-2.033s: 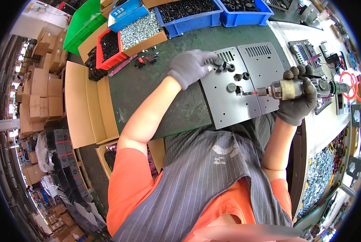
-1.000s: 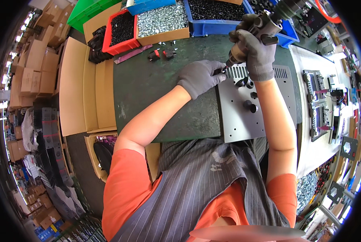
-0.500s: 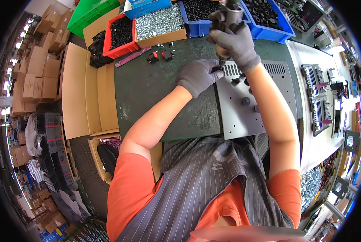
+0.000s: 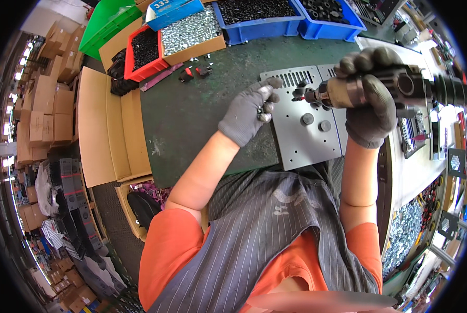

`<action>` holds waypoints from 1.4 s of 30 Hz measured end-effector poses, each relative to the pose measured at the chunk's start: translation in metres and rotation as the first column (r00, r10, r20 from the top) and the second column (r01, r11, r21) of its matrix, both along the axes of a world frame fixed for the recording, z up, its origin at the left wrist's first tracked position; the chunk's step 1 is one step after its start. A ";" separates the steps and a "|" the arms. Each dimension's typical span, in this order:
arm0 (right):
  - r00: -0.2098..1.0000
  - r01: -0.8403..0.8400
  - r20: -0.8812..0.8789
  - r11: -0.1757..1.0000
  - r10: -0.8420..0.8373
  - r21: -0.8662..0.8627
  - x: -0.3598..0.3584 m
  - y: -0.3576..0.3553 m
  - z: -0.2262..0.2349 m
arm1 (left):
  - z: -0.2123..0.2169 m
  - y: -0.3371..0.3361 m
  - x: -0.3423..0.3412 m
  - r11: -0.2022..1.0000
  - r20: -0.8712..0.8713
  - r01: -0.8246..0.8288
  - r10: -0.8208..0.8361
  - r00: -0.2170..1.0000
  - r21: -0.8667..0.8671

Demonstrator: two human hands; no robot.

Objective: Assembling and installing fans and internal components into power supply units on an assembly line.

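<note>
My right hand [image 4: 372, 107], in a grey glove, is wrapped round a power screwdriver [image 4: 348, 92]. The tool lies nearly level above the metal plates, its bit end pointing left. My left hand [image 4: 244, 115], gloved too, is at the left edge of a grey slotted metal plate [image 4: 306, 143]. Its fingers are curled in, and small dark, shiny bits show between them, too small to name. Two round black feet [image 4: 307, 119] stand on the plate. Small black parts [image 4: 300, 89] near the slots are partly hidden by the screwdriver's tip.
Along the back stand a red bin [image 4: 151, 71] of black screws, a cardboard box [image 4: 196, 52] of silver screws, and blue bins [image 4: 262, 32] of black parts. Two red-black switches [image 4: 186, 75] lie on the green table [image 4: 202, 151]. An open carton [image 4: 100, 130] is at the left.
The screwdriver has swung from upright at the plate's far-left corner to level, moving right and nearer with my right hand. My left hand has come off that corner, fingers curled.
</note>
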State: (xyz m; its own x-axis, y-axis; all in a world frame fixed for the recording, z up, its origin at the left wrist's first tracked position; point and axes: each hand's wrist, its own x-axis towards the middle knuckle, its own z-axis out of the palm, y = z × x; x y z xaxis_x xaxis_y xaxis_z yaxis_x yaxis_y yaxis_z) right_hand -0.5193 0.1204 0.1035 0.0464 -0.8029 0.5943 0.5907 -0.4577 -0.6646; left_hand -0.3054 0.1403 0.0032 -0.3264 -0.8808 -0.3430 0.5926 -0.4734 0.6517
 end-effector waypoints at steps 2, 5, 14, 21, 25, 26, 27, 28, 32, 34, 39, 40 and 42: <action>0.998 0.029 0.061 1.000 -0.029 -0.001 -0.009 0.009 -0.006 | 0.001 0.011 -0.013 0.999 -0.008 -0.011 0.010 1.000 -0.042; 0.989 0.044 0.145 0.999 -0.040 -0.025 -0.023 0.016 -0.010 | 0.004 0.019 -0.025 0.996 -0.199 0.051 -0.036 0.979 0.071; 0.984 0.005 0.181 0.999 0.004 -0.049 -0.034 0.029 -0.017 | -0.006 0.035 -0.047 0.975 -0.280 0.215 -0.190 0.941 0.062; 0.992 0.093 0.085 0.995 -0.091 -0.025 -0.035 0.038 -0.017 | -0.001 0.040 -0.057 0.982 -0.232 0.173 -0.151 0.961 0.077; 0.993 0.075 0.093 0.997 -0.075 0.006 -0.040 0.046 -0.020 | 0.003 0.040 -0.062 0.976 -0.287 0.201 -0.171 0.942 0.079; 0.982 -0.029 0.183 0.998 0.040 -0.058 -0.042 0.043 -0.021 | 0.004 0.041 -0.064 0.980 -0.265 0.194 -0.173 0.948 0.054; 0.981 -0.017 0.194 0.998 0.028 -0.061 -0.044 0.043 -0.022 | 0.006 0.042 -0.066 0.982 -0.242 0.189 -0.177 0.954 0.028; 0.976 -0.010 0.215 0.998 0.023 -0.062 -0.047 0.042 -0.024 | 0.009 0.043 -0.067 0.981 -0.211 0.195 -0.190 0.959 0.005; 0.963 0.123 0.248 0.991 -0.108 -0.048 -0.054 0.042 -0.028 | 0.019 0.043 -0.076 0.991 -0.282 0.126 -0.107 0.953 0.050; 0.959 0.144 0.255 0.987 -0.122 -0.070 -0.057 0.042 -0.030 | 0.022 0.042 -0.081 0.982 -0.348 0.097 -0.035 0.937 0.161; 0.974 0.051 0.226 0.992 -0.024 -0.112 -0.071 0.041 -0.031 | 0.022 0.044 -0.086 0.980 -0.191 0.198 -0.190 0.963 0.025; 0.969 0.027 0.245 0.995 -0.003 -0.094 -0.076 0.040 -0.032 | 0.023 0.045 -0.085 0.972 -0.116 0.235 -0.235 0.965 -0.018; 0.961 0.035 0.276 0.999 -0.023 -0.039 -0.084 0.036 -0.033 | 0.026 0.040 -0.080 0.955 0.169 0.287 -0.272 0.947 -0.076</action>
